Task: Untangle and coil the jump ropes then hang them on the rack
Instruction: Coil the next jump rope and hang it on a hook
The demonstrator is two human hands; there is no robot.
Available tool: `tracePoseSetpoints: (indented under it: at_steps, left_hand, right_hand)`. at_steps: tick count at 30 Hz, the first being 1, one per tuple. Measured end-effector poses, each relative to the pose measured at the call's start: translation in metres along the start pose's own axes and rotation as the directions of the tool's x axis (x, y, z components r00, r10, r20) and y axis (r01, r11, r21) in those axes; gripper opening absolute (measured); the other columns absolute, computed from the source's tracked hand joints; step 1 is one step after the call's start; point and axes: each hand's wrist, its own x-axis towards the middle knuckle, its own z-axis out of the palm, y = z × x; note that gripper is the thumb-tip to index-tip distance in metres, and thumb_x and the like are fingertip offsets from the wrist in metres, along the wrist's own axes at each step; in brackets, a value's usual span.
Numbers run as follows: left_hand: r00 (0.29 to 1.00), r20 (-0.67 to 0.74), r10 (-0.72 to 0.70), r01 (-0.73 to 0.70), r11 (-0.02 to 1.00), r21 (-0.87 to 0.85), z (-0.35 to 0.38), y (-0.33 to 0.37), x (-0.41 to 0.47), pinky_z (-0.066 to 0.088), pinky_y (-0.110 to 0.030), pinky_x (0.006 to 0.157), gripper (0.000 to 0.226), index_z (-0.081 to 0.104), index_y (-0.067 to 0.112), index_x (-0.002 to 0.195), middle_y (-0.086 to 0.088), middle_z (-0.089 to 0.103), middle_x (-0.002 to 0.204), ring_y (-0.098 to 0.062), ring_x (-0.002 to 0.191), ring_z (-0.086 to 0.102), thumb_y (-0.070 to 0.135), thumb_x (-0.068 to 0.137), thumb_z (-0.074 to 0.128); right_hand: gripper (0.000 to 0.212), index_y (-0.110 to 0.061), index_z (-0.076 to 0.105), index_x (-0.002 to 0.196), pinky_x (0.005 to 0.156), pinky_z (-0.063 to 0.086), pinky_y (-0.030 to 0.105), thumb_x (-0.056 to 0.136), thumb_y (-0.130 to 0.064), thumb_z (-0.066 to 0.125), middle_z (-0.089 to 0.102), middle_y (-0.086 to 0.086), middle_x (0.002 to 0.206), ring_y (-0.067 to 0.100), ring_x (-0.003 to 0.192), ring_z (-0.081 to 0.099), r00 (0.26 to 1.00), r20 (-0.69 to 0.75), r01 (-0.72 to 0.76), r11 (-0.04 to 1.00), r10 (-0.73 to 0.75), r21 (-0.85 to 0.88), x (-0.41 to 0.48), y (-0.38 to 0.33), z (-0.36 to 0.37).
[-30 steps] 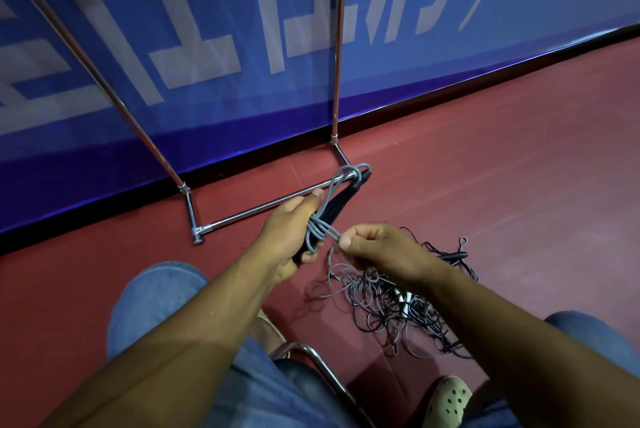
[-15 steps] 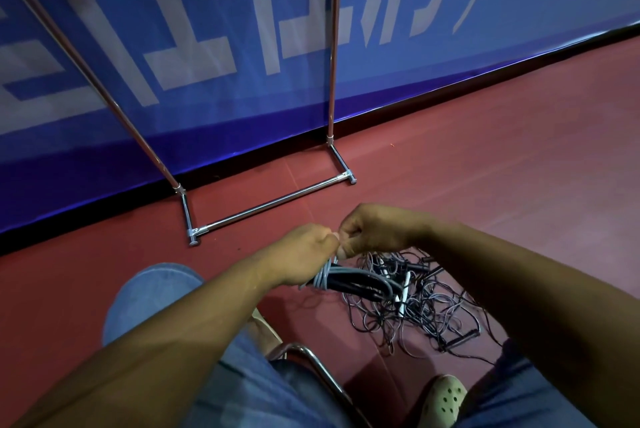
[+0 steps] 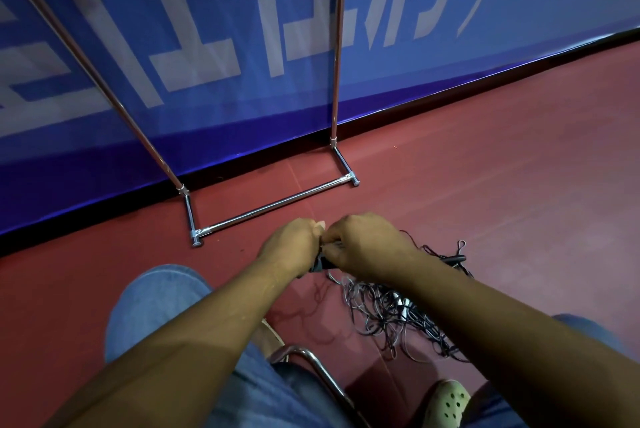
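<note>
One jump rope bundle [image 3: 321, 264] between left grip [image 3: 289, 247] and right grip [image 3: 367, 244].

A dark red floor [image 3: 502, 167] fills the lower and right parts of the frame. The rack [image 3: 273, 207] stands on it at centre, its chrome base bars flat on the surface. A tangle of jump ropes [image 3: 391, 316] lies right of centre, a black handle [image 3: 453, 258] at its upper edge. A pale shoe [image 3: 450, 403] rests at the bottom.

Both forearms reach forward and converge at centre. Left hand [image 3: 289, 245] and right hand [image 3: 369, 244], backs upward and fingers curled, meet side by side, each gripping the coiled rope [image 3: 320, 264] between them
</note>
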Motion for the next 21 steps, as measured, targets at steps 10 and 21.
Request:
tracePoseSetpoints:
  at_steps: [10, 21]
  left_hand:
    - [0.979, -0.084, -0.185, 0.112, 0.838, -0.534, -0.013, -0.001, -0.007, 0.028, -0.020, 0.039, 0.051, 0.046, 0.018, 0.071, 0.003, 0.033, 0.041, -0.017, 0.029, 0.035, 0.058, 0.103, 0.047]
    - [0.931, 0.105, -0.350, 0.259, 0.428, -0.866, -0.016, 0.008, -0.013, 0.027, -0.018, 0.039, 0.028, 0.059, 0.013, 0.096, -0.006, 0.053, 0.058, -0.016, 0.042, 0.045, 0.041, 0.099, 0.063]
  right_hand:
    - [0.030, -0.028, 0.071, 0.118, 0.062, 0.051, 0.031, 0.097, -0.031, 0.051, 0.061, -0.009, 0.083, 0.017, 0.073, 0.062, 0.908, -0.411, 0.035, 0.965, 0.077, 0.259, -0.034, -0.017, 0.039]
    - [0.025, -0.020, 0.075, 0.086, 0.049, 0.030, 0.021, 0.103, -0.016, 0.057, 0.055, -0.002, 0.062, 0.010, 0.051, 0.037, 0.963, 0.046, -0.121, 0.270, 0.267, 0.955, -0.039, -0.003, 0.030]
